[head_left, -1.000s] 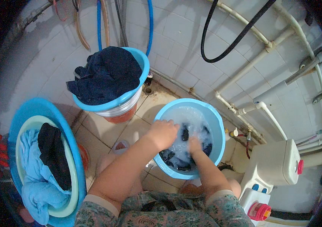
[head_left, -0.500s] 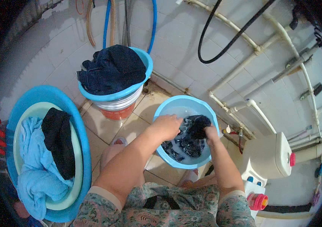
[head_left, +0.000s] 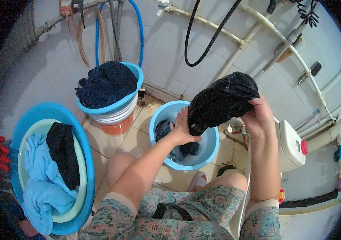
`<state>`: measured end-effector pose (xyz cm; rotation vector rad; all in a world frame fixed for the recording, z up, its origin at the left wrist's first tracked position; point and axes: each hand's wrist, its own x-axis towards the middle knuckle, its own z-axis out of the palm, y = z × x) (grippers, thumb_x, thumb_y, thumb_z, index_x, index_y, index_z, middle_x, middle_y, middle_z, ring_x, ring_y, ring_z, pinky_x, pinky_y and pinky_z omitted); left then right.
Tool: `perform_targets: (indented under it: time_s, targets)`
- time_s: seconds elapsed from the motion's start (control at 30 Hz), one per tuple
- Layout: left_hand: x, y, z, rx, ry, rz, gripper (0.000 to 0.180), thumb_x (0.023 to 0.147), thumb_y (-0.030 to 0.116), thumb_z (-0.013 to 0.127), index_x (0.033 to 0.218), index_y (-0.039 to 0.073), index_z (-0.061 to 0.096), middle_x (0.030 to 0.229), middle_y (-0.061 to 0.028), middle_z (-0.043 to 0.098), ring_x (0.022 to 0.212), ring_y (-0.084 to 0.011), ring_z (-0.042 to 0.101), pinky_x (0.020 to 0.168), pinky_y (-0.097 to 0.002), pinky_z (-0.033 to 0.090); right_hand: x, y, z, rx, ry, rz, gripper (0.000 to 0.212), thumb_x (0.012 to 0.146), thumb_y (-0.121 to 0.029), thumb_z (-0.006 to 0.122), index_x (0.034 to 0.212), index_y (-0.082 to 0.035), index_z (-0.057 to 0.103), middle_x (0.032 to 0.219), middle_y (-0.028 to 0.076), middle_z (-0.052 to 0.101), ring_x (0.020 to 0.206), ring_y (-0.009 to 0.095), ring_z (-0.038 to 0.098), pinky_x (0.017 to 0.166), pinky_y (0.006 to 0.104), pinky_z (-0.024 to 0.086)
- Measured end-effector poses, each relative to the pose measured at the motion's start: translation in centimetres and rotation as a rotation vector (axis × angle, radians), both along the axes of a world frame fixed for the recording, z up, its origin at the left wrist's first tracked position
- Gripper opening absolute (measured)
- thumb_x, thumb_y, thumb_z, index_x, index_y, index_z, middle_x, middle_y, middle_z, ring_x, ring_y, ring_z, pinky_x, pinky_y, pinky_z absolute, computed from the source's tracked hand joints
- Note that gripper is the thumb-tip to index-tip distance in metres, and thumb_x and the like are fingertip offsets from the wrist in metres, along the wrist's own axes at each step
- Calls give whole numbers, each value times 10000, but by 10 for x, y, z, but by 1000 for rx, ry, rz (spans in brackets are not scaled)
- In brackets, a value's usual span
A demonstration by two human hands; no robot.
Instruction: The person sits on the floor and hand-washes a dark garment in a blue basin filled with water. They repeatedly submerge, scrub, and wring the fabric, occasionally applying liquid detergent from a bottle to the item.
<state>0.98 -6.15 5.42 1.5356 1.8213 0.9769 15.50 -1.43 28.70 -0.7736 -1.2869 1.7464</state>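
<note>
A wet black garment [head_left: 222,102] is raised above the light blue basin [head_left: 211,148], its far end higher than its near end. My right hand [head_left: 259,116] is closed round the upper right part of the cloth. Against the lower left end lies my left hand [head_left: 183,131], fingers spread and the palm touching the fabric rather than gripping it. Down in the basin, more dark cloth [head_left: 186,149] sits in soapy water, partly hidden by my left hand and forearm.
A blue basin of dark denim [head_left: 108,86] rests on a bucket [head_left: 116,125]. At left, a big blue tub [head_left: 88,176] holds a pale green basin [head_left: 83,168] with a blue towel [head_left: 44,176] and black cloth [head_left: 63,154]. A white jug [head_left: 291,146] stands right; pipes [head_left: 208,18] line the wall.
The black garment has come up out of the basin, lifted to the right by my right hand. My left hand has opened against it. The view has shifted somewhat.
</note>
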Motion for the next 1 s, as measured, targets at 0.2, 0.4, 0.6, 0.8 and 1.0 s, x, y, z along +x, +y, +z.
perform_targets:
  time_s: [0.2,0.4,0.6,0.8,1.0]
  targets:
    - [-31,36,-41,256,-588,66,688,780,325,671,1346,106,349,1284,-163,474,1195,-304,440,959,-467,346,15,-13,-2,-56,201,-9,311,800,-1,497,1107,-7,550,1022,103,618,893,237,610,751,350,517]
    - [-44,31,26,270,-1208,433,302,847,140,589,1121,16,561,961,-83,621,857,-168,584,728,-308,479,82,58,-119,-222,45,-91,239,860,-71,513,1097,-65,544,1035,81,612,943,199,583,745,304,506]
    - [-45,34,49,461,-1369,316,320,852,3,511,1171,-13,495,1042,-108,597,901,-195,593,785,-311,498,42,45,-204,-334,-347,3,458,829,-40,552,1264,-26,409,1175,138,501,1087,254,491,917,379,432]
    - [-20,31,55,563,-466,251,539,714,-65,607,1220,51,464,1017,-93,541,968,-219,527,881,-321,422,7,26,-210,503,-457,152,1161,639,-212,812,1444,-59,-10,1462,193,186,1348,277,230,1095,369,204]
    - [15,31,55,290,-356,99,556,717,37,681,1232,74,473,1116,-78,511,1043,-183,499,937,-303,394,-9,26,-230,371,-326,114,883,591,-199,836,1290,-44,320,1252,114,466,1145,234,473,973,359,378]
